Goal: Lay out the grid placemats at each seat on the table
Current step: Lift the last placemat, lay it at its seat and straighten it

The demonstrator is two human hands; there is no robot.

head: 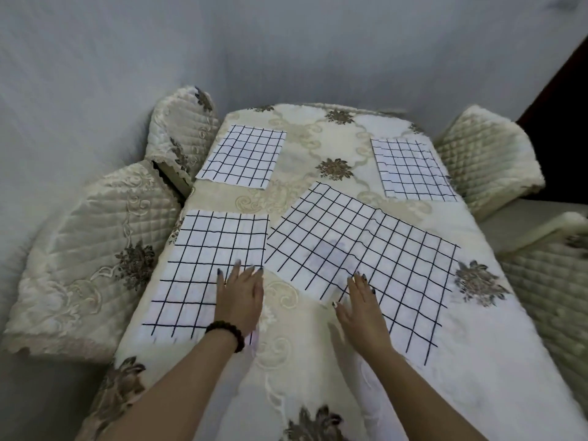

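Note:
Several white placemats with a black grid lie on the table (321, 144), which has a cream floral cloth. One placemat (243, 155) is at the far left, one (412, 168) at the far right, both flat and square to the edges. The near-left placemat (203, 265) lies flat; my left hand (240, 297), wearing a dark bead bracelet, rests palm down on its right edge, fingers spread. The near-right placemat (366, 256) lies skewed, turned at an angle to the table edge. My right hand (362, 308) lies flat on its near corner, fingers apart.
Chairs with quilted cream covers flank the table: two on the left (92, 249) (183, 128) and two on the right (486, 157) (550, 281). A pale wall runs behind and to the left. A dark opening (563, 100) shows at the far right.

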